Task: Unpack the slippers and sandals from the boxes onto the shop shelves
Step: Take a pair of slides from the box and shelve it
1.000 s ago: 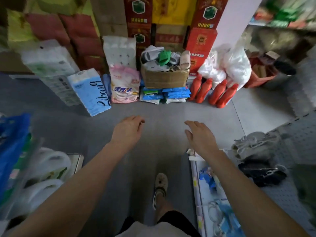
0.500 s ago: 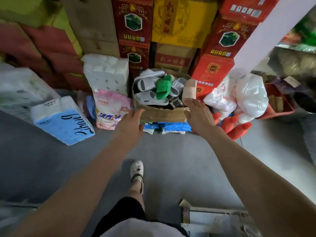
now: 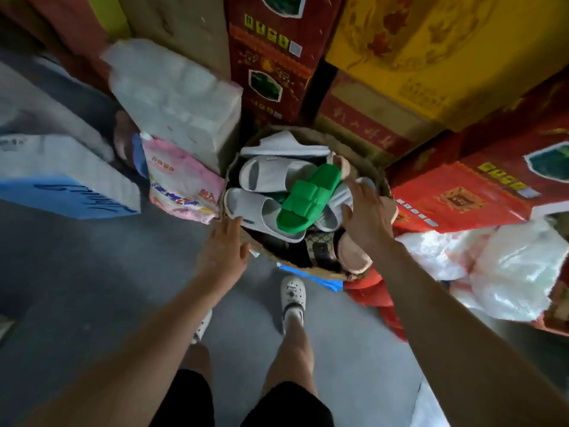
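A brown cardboard box [image 3: 311, 272] stands on the floor, heaped with slippers. On top lie a green quilted slipper [image 3: 308, 198], two pale grey slides [image 3: 261, 177] and a pink slipper [image 3: 352, 252] at the near right corner. My left hand [image 3: 223, 251] is at the box's near left edge with its fingers extended. My right hand [image 3: 368, 215] hovers over the right side of the heap, fingers spread, right beside the green slipper. Neither hand holds anything.
Red and yellow cartons [image 3: 431, 66] are stacked behind the box. White tissue packs [image 3: 175, 94], a pink bag [image 3: 181, 186] and a blue pack [image 3: 70, 177] crowd its left. White plastic bags [image 3: 505, 272] and red bottles [image 3: 372, 291] lie to the right. My feet stand on grey floor [image 3: 77, 288].
I have stepped closer to the box, which now fills the middle of the view. Both hands have reached forward, the right one moving over the slippers.
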### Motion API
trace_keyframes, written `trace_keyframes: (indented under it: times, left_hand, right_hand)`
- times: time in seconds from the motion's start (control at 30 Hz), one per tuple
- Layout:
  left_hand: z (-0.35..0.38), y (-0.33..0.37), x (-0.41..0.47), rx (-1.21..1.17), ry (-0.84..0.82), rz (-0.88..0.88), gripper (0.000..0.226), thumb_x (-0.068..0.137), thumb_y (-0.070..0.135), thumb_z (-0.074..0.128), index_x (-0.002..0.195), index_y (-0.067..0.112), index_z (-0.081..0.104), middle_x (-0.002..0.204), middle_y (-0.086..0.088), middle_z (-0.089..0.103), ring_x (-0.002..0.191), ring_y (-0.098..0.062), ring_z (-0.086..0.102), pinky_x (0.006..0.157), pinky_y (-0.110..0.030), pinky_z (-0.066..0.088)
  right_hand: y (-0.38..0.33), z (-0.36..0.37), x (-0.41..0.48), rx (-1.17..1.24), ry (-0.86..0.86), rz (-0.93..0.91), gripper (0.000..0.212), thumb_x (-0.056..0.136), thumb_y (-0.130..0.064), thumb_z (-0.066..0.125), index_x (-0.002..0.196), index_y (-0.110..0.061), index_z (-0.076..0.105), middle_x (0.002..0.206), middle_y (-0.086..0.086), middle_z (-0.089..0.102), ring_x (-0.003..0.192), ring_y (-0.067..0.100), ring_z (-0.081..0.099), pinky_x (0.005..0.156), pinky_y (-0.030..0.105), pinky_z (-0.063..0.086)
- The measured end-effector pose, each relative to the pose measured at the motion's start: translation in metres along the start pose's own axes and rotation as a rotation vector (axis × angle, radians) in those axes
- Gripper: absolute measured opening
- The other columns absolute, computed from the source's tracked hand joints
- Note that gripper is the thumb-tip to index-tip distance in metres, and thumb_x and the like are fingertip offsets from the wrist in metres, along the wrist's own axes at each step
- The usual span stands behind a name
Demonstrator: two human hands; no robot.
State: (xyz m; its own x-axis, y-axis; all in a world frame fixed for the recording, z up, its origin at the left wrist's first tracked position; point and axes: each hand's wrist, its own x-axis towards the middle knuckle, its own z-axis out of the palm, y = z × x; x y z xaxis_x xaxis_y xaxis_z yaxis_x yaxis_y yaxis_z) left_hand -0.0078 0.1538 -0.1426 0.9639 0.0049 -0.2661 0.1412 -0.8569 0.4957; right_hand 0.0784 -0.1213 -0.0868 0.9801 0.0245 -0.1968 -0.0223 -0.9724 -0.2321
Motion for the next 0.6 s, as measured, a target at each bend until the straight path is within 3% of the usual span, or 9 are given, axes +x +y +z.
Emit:
trace_keyframes:
  times: [0.07,0.13,0.2,0.33,0.4,0.5,0.6]
  left_hand:
    - [0.032,0.007,0.015,-0.039,0.016,-0.109,0.057,0.075,0.012,0.073,0.126,0.004,0.05,0.114,-0.022,0.058,0.095,-0.043,0.058,0.082,-0.05,0.05]
    - [0.062,0.016,0.025,-0.046,0.02,-0.208,0.06,0.075,0.011,0.073,0.129,0.002,0.048,0.115,-0.021,0.057,0.095,-0.042,0.059,0.082,-0.05,0.05]
    - [0.093,0.023,0.03,-0.082,0.018,-0.355,0.069,0.078,0.012,0.072,0.137,0.0,0.04,0.125,-0.023,0.051,0.106,-0.042,0.055,0.09,-0.05,0.048]
    - [0.142,0.046,0.036,-0.264,-0.047,-0.749,0.083,0.089,0.02,0.064,0.15,-0.001,0.013,0.148,-0.028,0.029,0.133,-0.043,0.035,0.109,-0.048,0.031]
    - [0.161,0.057,0.041,-0.406,-0.061,-0.894,0.078,0.092,0.021,0.06,0.15,-0.001,0.013,0.144,-0.029,0.036,0.129,-0.044,0.04,0.104,-0.046,0.035]
    - [0.183,0.071,0.054,-0.511,-0.017,-1.012,0.061,0.093,0.019,0.059,0.142,-0.004,0.03,0.126,-0.03,0.054,0.11,-0.045,0.056,0.089,-0.04,0.045]
    - [0.199,0.082,0.065,-0.505,0.114,-1.116,0.04,0.091,0.009,0.061,0.121,-0.011,0.043,0.108,-0.035,0.06,0.096,-0.05,0.06,0.075,-0.043,0.041]
  right_hand:
    - [0.03,0.014,0.043,-0.04,-0.024,-0.042,0.054,0.093,-0.018,0.058,0.145,-0.015,0.043,0.137,0.017,0.049,0.12,0.04,0.051,0.089,0.044,0.045]
    - [0.058,0.027,0.087,-0.083,-0.044,-0.075,0.051,0.094,-0.016,0.055,0.144,-0.016,0.043,0.137,0.017,0.05,0.121,0.04,0.05,0.096,0.046,0.043]
    - [0.079,0.041,0.129,-0.119,-0.066,-0.119,0.052,0.093,-0.013,0.051,0.144,-0.018,0.041,0.136,0.017,0.05,0.122,0.041,0.049,0.101,0.049,0.039]
    - [0.101,0.067,0.21,-0.149,-0.091,-0.117,0.053,0.096,-0.014,0.052,0.147,-0.016,0.038,0.14,0.019,0.044,0.122,0.042,0.047,0.093,0.049,0.043]
    - [0.105,0.082,0.241,-0.177,-0.121,-0.105,0.054,0.098,-0.019,0.051,0.149,-0.017,0.033,0.145,0.018,0.04,0.126,0.042,0.045,0.097,0.049,0.042]
    - [0.105,0.104,0.282,-0.179,-0.172,-0.096,0.061,0.098,-0.018,0.052,0.153,-0.019,0.025,0.153,0.016,0.033,0.133,0.038,0.042,0.104,0.047,0.039]
    - [0.108,0.124,0.311,-0.151,-0.214,-0.059,0.061,0.096,-0.014,0.054,0.151,-0.025,0.03,0.145,0.016,0.047,0.127,0.038,0.049,0.1,0.042,0.042]
